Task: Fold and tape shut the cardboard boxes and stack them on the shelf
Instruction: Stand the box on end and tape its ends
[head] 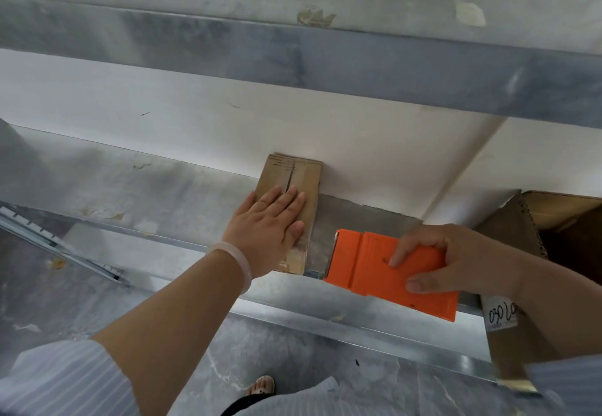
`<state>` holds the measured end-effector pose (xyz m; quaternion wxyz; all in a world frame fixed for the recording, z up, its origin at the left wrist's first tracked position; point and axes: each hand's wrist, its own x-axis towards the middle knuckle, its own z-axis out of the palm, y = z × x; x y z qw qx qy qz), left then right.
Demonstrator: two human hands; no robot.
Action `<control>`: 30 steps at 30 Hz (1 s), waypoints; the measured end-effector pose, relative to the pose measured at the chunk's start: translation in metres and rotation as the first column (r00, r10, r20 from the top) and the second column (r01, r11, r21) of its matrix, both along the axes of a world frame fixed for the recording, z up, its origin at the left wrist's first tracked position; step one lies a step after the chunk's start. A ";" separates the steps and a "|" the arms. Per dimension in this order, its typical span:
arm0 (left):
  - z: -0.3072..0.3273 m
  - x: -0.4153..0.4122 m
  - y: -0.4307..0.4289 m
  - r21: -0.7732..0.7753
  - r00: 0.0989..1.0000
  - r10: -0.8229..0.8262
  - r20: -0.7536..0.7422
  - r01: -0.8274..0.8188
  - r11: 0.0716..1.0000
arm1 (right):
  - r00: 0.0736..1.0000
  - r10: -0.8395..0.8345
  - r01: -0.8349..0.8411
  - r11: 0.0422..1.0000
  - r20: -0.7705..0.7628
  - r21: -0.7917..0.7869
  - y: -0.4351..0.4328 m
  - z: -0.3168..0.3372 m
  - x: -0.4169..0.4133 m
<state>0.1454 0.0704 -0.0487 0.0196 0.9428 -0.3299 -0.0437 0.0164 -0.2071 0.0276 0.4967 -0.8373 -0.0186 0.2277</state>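
Note:
A small taped cardboard box (304, 174) lies on the grey metal shelf (156, 184), its far end against the white wall. My left hand (270, 223) rests flat on the box's top with straight fingers. Just right of the box, my right hand (456, 259) grips an orange tape dispenser (374, 269) over the shelf's front edge. A clear strip of tape seems to run between dispenser and box.
A larger open cardboard box (553, 220) stands at the right end of the shelf, with a handwritten label (501, 314) on its side. A higher shelf beam (293, 54) crosses overhead. A metal rail (58, 246) lies at lower left. The grey floor (293, 366) lies below.

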 end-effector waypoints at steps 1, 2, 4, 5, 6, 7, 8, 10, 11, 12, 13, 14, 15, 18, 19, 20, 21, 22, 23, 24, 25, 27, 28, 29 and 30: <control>-0.001 0.000 0.000 -0.001 1.000 -0.001 -0.001 0.001 1.000 | 1.000 0.017 -0.017 1.000 -0.011 -0.010 0.000 0.001 -0.001; -0.001 0.001 0.000 -0.001 1.000 -0.004 -0.002 0.004 1.000 | 0.999 0.030 -0.031 0.999 -0.023 -0.019 0.000 0.003 -0.001; -0.003 0.001 0.000 0.000 1.000 -0.006 0.002 0.006 1.000 | 0.998 0.040 -0.042 0.998 -0.042 -0.037 0.000 0.005 -0.001; -0.003 0.002 0.001 -0.003 1.000 -0.005 0.004 0.005 1.000 | 0.998 0.046 -0.048 0.998 -0.047 -0.050 0.000 0.006 0.000; -0.003 0.002 0.000 -0.006 1.000 -0.005 0.004 0.005 1.000 | 0.997 0.055 -0.059 0.996 -0.053 -0.071 0.000 0.008 0.000; -0.003 0.001 0.000 -0.009 1.000 -0.004 0.000 0.004 1.000 | 0.996 0.066 -0.072 0.993 -0.059 -0.098 0.000 0.008 0.000; -0.002 0.001 0.000 -0.012 1.000 -0.003 -0.006 0.003 1.000 | 0.995 0.074 -0.081 0.989 -0.064 -0.126 0.002 0.009 0.000; -0.002 0.000 0.000 -0.015 1.000 0.000 -0.007 0.000 1.000 | 0.995 0.081 -0.089 0.977 -0.050 -0.192 0.006 0.006 0.003; -0.002 0.001 0.000 -0.014 1.000 0.001 -0.004 -0.001 1.000 | 0.996 0.088 -0.094 0.967 -0.032 -0.235 0.009 0.004 0.005; -0.003 0.001 0.000 -0.013 1.000 -0.001 -0.002 0.001 1.000 | 0.995 0.095 -0.096 0.955 -0.016 -0.280 0.013 0.002 0.007; -0.003 0.001 0.000 -0.013 1.000 -0.003 -0.002 0.003 1.000 | 0.995 0.096 -0.093 0.944 -0.005 -0.318 0.018 -0.001 0.009; -0.003 0.001 0.000 -0.010 1.000 -0.003 -0.004 0.003 1.000 | 0.996 0.094 -0.087 0.933 0.003 -0.350 0.023 -0.002 0.011; -0.003 0.001 0.000 -0.007 1.000 -0.002 -0.005 0.002 1.000 | 0.996 0.091 -0.080 0.922 0.011 -0.378 0.029 -0.002 0.013; -0.003 0.001 -0.001 -0.001 1.000 -0.002 0.002 0.002 1.000 | 0.995 0.089 -0.061 0.890 0.043 -0.453 0.049 0.000 0.018; -0.003 0.001 -0.001 -0.004 1.000 -0.002 0.004 0.002 1.000 | 0.995 0.087 -0.054 0.883 0.050 -0.466 0.054 0.001 0.019; -0.003 0.001 -0.001 -0.008 1.000 -0.001 0.004 0.002 1.000 | 0.995 0.080 -0.047 0.881 0.051 -0.471 0.059 0.001 0.019; -0.003 0.000 -0.001 -0.012 1.000 0.000 0.002 0.000 1.000 | 0.996 0.070 -0.040 0.882 0.046 -0.470 0.063 0.001 0.020; -0.003 0.001 -0.001 -0.013 1.000 0.000 0.000 0.000 1.000 | 0.997 0.057 -0.031 0.884 0.042 -0.466 0.067 0.001 0.020; -0.003 0.001 -0.001 -0.010 1.000 -0.001 0.000 0.001 1.000 | 0.998 0.048 -0.023 0.884 0.040 -0.466 0.071 0.001 0.021; -0.003 0.001 -0.001 -0.007 1.000 0.000 0.003 0.000 1.000 | 0.998 0.044 -0.018 0.880 0.043 -0.474 0.075 0.001 0.022; -0.002 0.000 -0.001 -0.008 1.000 0.002 0.004 -0.002 1.000 | 0.998 0.047 -0.017 0.872 0.049 -0.488 0.079 0.001 0.023; -0.001 0.000 -0.002 -0.008 1.000 0.005 -0.003 -0.005 1.000 | 0.997 0.058 -0.020 0.857 0.058 -0.516 0.088 0.002 0.027; -0.001 -0.001 -0.002 -0.006 1.000 0.005 -0.005 -0.005 1.000 | 0.996 0.063 -0.022 0.851 0.060 -0.525 0.092 0.004 0.028; 0.000 -0.001 -0.002 -0.005 1.000 0.005 -0.004 -0.005 1.000 | 0.996 0.070 -0.026 0.845 0.063 -0.534 0.095 0.005 0.030; 0.000 -0.001 -0.002 -0.005 1.000 0.004 -0.003 -0.004 1.000 | 0.995 0.077 -0.029 0.841 0.066 -0.541 0.098 0.007 0.031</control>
